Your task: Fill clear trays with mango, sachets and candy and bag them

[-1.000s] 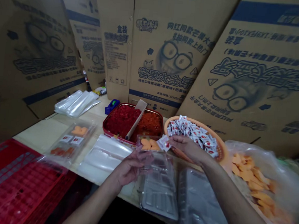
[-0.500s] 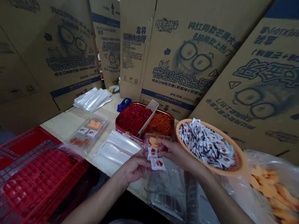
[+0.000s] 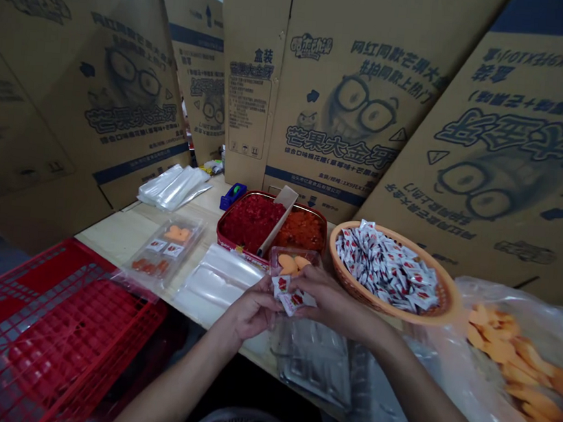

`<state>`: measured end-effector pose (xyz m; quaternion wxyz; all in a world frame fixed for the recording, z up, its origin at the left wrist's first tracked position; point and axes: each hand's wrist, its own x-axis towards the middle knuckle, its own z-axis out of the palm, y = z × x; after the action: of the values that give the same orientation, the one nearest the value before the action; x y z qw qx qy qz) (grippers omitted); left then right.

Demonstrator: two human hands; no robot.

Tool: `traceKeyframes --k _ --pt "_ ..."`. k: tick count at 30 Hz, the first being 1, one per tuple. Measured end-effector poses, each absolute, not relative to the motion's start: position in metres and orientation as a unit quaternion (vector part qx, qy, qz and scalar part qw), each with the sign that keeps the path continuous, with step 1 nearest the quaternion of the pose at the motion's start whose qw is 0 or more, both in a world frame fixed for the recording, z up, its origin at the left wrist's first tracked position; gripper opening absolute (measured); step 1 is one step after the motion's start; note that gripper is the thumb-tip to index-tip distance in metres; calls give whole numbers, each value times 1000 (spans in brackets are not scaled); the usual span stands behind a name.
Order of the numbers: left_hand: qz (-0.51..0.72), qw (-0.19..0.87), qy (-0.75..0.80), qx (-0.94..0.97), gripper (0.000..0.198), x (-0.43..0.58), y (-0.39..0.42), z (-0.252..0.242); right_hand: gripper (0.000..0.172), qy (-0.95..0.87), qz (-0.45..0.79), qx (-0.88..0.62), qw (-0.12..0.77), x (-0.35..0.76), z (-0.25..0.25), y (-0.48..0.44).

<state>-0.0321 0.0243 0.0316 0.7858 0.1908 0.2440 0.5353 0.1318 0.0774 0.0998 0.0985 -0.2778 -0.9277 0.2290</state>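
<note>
a red tin (image 3: 223,237) lies beyond, basket (image 3: 450,310) at right; the tray (image 3: 313,258) points its orange-filled end away, long axis half covered; left hand (image 3: 253,310) and right hand (image 3: 326,298) pinch sachets (image 3: 283,284).

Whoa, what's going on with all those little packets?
A person's left hand and right hand are on two small packets, in front of the orange pieces in a clear tray. I can't tell whether the packets rest in it. More packets fill the basket on the right, and a tin of red stuff and orange stuff stands behind the tray.
</note>
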Motion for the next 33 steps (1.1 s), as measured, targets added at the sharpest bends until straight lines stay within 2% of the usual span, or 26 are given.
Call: traceKeyframes --k 8,12,16,20,26,33 --pt "543 790 219 182 63 -46 17 29 24 -897 175 -382 138 151 78 88" --pt "548 786 209 195 63 -50 16 27 20 -897 145 -380 173 139 83 89" --pt "542 786 203 215 59 -53 16 27 23 -927 159 -297 164 99 96 83" --pt "547 784 211 204 65 -59 14 30 13 -920 165 -334 119 70 100 83" --pt "620 740 209 157 76 -69 12 35 8 -800 269 -505 179 51 89 87" --pt "650 713 226 136 84 -92 8 30 13 -809 268 -477 214 26 80 91"
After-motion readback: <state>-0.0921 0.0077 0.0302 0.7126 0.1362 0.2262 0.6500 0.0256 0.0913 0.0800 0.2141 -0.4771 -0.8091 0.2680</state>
